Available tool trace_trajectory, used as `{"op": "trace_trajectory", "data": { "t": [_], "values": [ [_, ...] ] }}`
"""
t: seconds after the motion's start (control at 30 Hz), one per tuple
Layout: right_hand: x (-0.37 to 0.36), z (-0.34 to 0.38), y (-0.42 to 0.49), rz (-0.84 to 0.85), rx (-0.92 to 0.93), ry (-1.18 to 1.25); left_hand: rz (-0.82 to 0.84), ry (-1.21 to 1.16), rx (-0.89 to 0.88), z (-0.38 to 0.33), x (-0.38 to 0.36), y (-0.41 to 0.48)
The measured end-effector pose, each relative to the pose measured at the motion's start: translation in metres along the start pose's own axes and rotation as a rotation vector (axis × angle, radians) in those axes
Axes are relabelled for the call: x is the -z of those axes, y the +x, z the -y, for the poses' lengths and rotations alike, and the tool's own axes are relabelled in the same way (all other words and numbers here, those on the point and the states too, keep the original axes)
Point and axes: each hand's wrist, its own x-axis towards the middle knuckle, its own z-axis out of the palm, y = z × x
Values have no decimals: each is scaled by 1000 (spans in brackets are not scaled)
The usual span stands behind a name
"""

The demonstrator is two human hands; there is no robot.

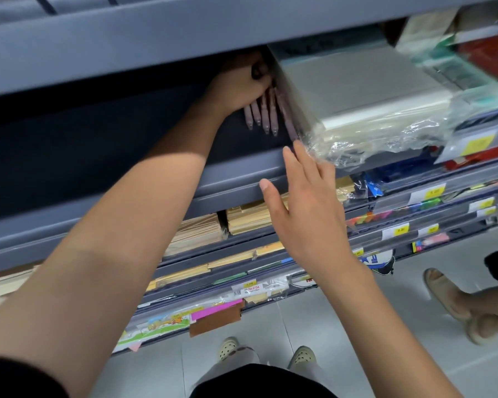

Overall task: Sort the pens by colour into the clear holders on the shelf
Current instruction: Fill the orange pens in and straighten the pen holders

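My left hand [239, 84] reaches deep into the dark grey shelf [242, 165] and grips a bunch of several reddish-brown pens [266, 116], their tips pointing toward me. One more pen of the same colour [288, 122] lies against the plastic-wrapped pack beside them. My right hand [305, 205] hovers at the shelf's front lip with fingers straight and spread, its fingertips close to that loose pen. No clear holder can be made out in the shadowed shelf.
A grey pad pack in crinkled clear plastic [365, 99] fills the shelf to the right of the pens. Lower shelves hold envelopes [250, 214], sticky notes and price tags. Another person's slippered feet [454, 300] stand on the tiled floor at right.
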Motion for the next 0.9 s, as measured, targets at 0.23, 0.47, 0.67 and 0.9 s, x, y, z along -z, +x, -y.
{"op": "trace_trajectory", "data": {
  "t": [0.23,0.47,0.67,0.9],
  "values": [
    [-3,0,0,-19,-11,5,55,-81,58,-3,-2,-5],
    [-1,2,0,5,-12,46,87,-112,35,-8,-5,-15],
    [14,16,9,-27,-51,24,59,-69,12,-5,4,-27],
    [24,31,41,-80,-108,-155,7,-172,164,14,22,-44]
  ]
}}
